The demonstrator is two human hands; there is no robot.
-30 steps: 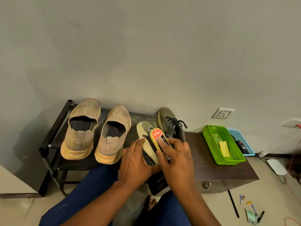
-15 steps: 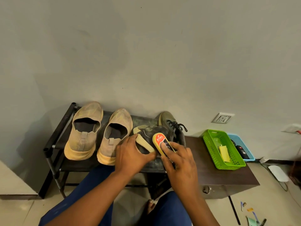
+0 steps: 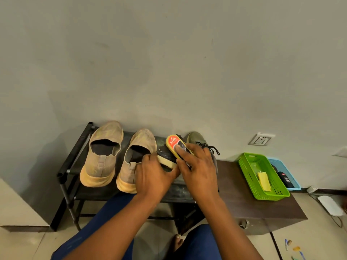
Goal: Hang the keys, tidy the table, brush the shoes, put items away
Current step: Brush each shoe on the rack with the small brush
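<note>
Presently, right hand [image 3: 200,170]: grip curled over the yellow shoe brush [image 3: 176,146], thumb lying across its top, fingers down its far side. Brush carries a red KIWI label and sits pressed on the dark shoe [image 3: 166,156]. Left hand [image 3: 153,177]: grip wrapped round that shoe from the near side, fingers over its upper, pale sole edge showing between the two hands. The shoe is tipped on its side and held over the rack [image 3: 75,152], between the tan pair and its green mate.

Green shoe [image 3: 197,140]: upright on the rack at the wall, just behind the right hand, black laces trailing right. Tan shoes [image 3: 102,156], two, side by side at the rack's left, heels toward the camera.

Right of the rack, a dark wood surface [image 3: 242,201]. On it a green basket [image 3: 249,177] with a yellow slip inside; touching its far side, a blue tray [image 3: 285,166] holding a black key fob [image 3: 285,180]. Wall socket [image 3: 261,140] above.
</note>
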